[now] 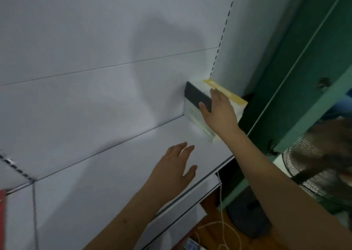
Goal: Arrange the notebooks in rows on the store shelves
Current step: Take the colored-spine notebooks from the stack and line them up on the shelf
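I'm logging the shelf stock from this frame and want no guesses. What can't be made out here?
- Notebooks, head view: count and cover print unreadable; blurred, partly behind the right hand.
- Fan, right edge: cut off, smeared.
- Red object, left edge: cut off, unidentifiable.
- Left hand: whether it touches the shelf.

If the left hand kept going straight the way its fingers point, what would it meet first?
Probably bare shelf, then the white back panel. The left hand, open, points up and slightly right; the notebooks under the right hand seem right of that line, though depth is unclear.
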`<action>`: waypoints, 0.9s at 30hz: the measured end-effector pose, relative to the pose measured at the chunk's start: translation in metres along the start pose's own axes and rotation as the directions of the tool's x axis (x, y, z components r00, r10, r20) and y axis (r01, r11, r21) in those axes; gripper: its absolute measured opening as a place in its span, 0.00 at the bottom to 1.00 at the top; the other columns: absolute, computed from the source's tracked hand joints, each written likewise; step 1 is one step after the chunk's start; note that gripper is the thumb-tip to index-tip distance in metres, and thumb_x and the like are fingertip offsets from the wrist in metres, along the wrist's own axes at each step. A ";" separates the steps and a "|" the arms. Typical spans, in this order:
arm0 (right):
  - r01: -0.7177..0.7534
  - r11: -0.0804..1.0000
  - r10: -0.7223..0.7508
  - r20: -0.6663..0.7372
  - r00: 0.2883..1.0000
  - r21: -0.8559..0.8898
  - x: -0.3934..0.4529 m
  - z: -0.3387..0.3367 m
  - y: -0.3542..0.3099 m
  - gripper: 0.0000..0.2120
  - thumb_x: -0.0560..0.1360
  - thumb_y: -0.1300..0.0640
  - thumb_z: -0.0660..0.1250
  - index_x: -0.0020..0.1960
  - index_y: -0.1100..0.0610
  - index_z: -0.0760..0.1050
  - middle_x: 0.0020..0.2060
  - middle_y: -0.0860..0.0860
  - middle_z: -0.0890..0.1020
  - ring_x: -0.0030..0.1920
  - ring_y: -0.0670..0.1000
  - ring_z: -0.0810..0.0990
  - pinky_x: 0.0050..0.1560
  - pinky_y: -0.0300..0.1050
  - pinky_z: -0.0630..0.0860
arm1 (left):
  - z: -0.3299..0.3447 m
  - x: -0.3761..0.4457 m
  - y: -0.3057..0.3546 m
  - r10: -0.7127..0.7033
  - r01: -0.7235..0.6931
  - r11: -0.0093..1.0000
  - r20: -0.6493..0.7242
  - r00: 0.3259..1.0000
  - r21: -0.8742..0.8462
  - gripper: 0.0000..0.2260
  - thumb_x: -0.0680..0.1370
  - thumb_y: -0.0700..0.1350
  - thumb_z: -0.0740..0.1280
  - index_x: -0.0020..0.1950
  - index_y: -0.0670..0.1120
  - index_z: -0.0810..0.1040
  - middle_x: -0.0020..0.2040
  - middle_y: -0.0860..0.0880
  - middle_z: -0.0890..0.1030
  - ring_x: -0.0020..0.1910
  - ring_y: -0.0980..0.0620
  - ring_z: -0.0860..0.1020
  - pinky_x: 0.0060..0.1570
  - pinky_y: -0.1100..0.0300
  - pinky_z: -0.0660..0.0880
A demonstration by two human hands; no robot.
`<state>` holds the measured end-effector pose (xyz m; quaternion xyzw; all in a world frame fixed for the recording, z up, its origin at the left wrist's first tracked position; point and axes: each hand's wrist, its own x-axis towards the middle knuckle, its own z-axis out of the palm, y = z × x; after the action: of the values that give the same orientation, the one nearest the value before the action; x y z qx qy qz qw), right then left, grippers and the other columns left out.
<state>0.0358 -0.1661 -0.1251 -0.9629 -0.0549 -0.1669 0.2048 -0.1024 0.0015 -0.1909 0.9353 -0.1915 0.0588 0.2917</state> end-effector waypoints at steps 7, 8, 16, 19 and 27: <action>0.054 0.987 -0.062 -0.048 0.997 -0.150 0.013 0.009 0.063 0.18 0.81 0.44 0.58 0.55 0.58 0.76 0.46 0.54 0.80 0.49 0.55 0.78 0.42 0.46 0.73 | 0.023 0.032 -0.005 -0.054 0.054 0.999 0.011 0.998 0.000 0.25 0.82 0.56 0.60 0.78 0.52 0.60 0.77 0.52 0.62 0.75 0.56 0.59 0.71 0.66 0.56; 0.051 0.986 -0.065 -0.082 0.995 -0.156 0.011 0.008 0.063 0.17 0.81 0.46 0.58 0.52 0.58 0.77 0.44 0.54 0.81 0.46 0.54 0.78 0.40 0.46 0.73 | 0.023 0.034 -0.006 -0.063 0.063 0.998 0.009 0.998 -0.007 0.25 0.82 0.56 0.60 0.78 0.53 0.61 0.77 0.53 0.63 0.75 0.56 0.60 0.71 0.67 0.55; 0.217 0.935 -0.275 -0.185 0.944 -0.281 -0.050 -0.012 0.027 0.06 0.76 0.56 0.70 0.53 0.55 0.81 0.43 0.51 0.85 0.43 0.52 0.85 0.38 0.45 0.81 | 0.008 0.084 0.020 -0.387 0.274 0.417 0.104 0.916 -0.867 0.23 0.78 0.63 0.63 0.70 0.54 0.72 0.66 0.50 0.79 0.62 0.53 0.79 0.65 0.53 0.74; 0.450 0.881 -0.470 -0.174 0.865 -0.144 -0.080 -0.002 0.015 0.13 0.79 0.51 0.65 0.58 0.57 0.81 0.53 0.52 0.85 0.52 0.50 0.84 0.49 0.47 0.82 | -0.006 0.102 0.029 -0.506 0.115 0.019 0.090 0.858 -0.993 0.20 0.81 0.54 0.61 0.67 0.42 0.75 0.58 0.43 0.83 0.53 0.47 0.83 0.48 0.55 0.81; 0.015 0.999 -0.014 -0.025 1.000 0.036 -0.001 -0.013 0.072 0.28 0.81 0.44 0.59 0.75 0.59 0.65 0.73 0.54 0.70 0.73 0.53 0.66 0.73 0.49 0.64 | -0.022 0.092 0.011 -0.741 0.165 0.141 0.006 0.671 -0.976 0.10 0.82 0.44 0.64 0.61 0.43 0.77 0.53 0.46 0.85 0.48 0.50 0.84 0.46 0.57 0.79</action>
<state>0.0433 -0.2373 -0.1417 -0.9565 -0.0625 -0.1792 0.2217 -0.0219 -0.0241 -0.1461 0.5450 0.2006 0.0745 0.8107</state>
